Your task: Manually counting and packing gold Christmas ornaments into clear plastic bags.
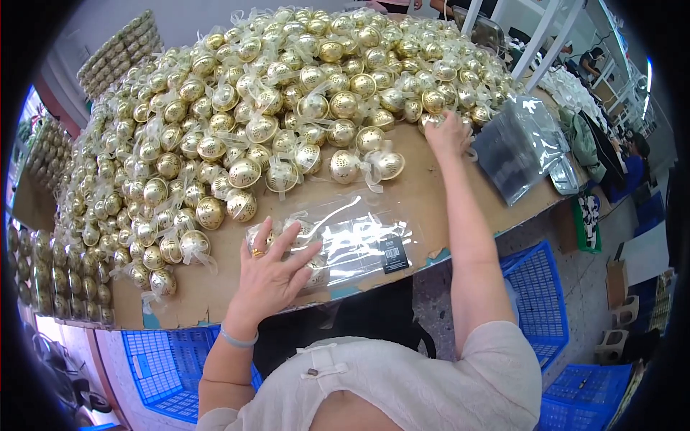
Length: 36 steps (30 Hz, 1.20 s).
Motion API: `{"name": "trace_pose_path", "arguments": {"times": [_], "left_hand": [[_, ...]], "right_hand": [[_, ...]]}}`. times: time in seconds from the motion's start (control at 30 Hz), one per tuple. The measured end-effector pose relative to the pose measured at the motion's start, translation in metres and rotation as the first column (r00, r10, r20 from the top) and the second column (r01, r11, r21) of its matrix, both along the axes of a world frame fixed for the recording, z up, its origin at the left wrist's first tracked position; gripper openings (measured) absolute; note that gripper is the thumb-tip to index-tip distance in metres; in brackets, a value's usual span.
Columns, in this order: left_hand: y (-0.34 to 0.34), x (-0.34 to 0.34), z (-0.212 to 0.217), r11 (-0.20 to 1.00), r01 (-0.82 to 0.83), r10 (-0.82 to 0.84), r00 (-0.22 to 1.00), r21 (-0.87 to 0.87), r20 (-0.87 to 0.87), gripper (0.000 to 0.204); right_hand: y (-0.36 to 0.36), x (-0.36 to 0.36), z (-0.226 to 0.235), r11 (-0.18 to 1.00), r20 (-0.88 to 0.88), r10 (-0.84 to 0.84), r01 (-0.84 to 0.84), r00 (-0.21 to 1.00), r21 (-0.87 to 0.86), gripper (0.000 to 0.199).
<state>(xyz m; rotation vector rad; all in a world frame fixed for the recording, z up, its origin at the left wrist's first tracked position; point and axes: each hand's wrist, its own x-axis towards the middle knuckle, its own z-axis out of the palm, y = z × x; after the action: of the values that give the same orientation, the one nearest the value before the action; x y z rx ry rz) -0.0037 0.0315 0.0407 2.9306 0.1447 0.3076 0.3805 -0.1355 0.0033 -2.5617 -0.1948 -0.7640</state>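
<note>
Head view: my loosely spread left hand (pixel 273 269) should gently steady the clear plastic bag (pixel 359 244) while my right hand (pixel 448 136), grip unclear, meets the pierced gold balls (pixel 433 101).

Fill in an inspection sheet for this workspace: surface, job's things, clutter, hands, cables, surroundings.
Surface: brown cardboard-topped table, teal patches along its near edge.
Job's things: gold openwork balls with pale ribbons, heaped; clear plastic bag with dark label.
Clutter: stacked plastic bags right of the heap.
Left hand: fingers spread over the clear bag's left end.
Right hand: at the heap's near right edge; grip unclear.
Cables: nothing seen for certain.
Surroundings: blue baskets below table height; packed balls at left; people beyond.
</note>
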Motion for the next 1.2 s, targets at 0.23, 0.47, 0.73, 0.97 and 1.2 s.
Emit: {"name": "trace_pose_path", "arguments": {"times": [0.23, 0.47, 0.73, 0.97, 1.2], "left_hand": [[0.001, 0.000, -0.001, 1.000, 0.005, -0.005, 1.000, -0.019, -0.001, 0.035], [-0.009, 0.008, 0.025, 1.000, -0.001, 0.001, 0.997, -0.005, -0.077, 0.032], [-0.003, 0.025, -0.007, 0.965, 0.147, -0.104, 0.974, -0.216, 0.202, 0.023], [-0.003, 0.022, -0.010, 0.961, 0.152, -0.094, 0.965, -0.230, 0.246, 0.021], [-0.003, 0.024, -0.009, 0.969, 0.135, -0.089, 0.973, -0.209, 0.214, 0.023]], "right_hand": [[0.001, -0.027, 0.015, 0.968, -0.229, 0.093, -0.142, 0.969, -0.207, 0.061], [-0.044, -0.060, -0.005, 0.804, -0.141, 0.589, -0.558, 0.796, 0.206, 0.063], [-0.052, -0.053, 0.005, 0.466, -0.275, 0.874, -0.530, 0.402, 0.709, 0.063], [-0.020, -0.064, 0.040, 0.659, -0.549, 0.624, -0.752, 0.556, -0.014, 0.052], [-0.026, -0.017, 0.074, 0.242, -0.208, 0.946, -0.114, 0.247, 0.964, 0.042]]}}
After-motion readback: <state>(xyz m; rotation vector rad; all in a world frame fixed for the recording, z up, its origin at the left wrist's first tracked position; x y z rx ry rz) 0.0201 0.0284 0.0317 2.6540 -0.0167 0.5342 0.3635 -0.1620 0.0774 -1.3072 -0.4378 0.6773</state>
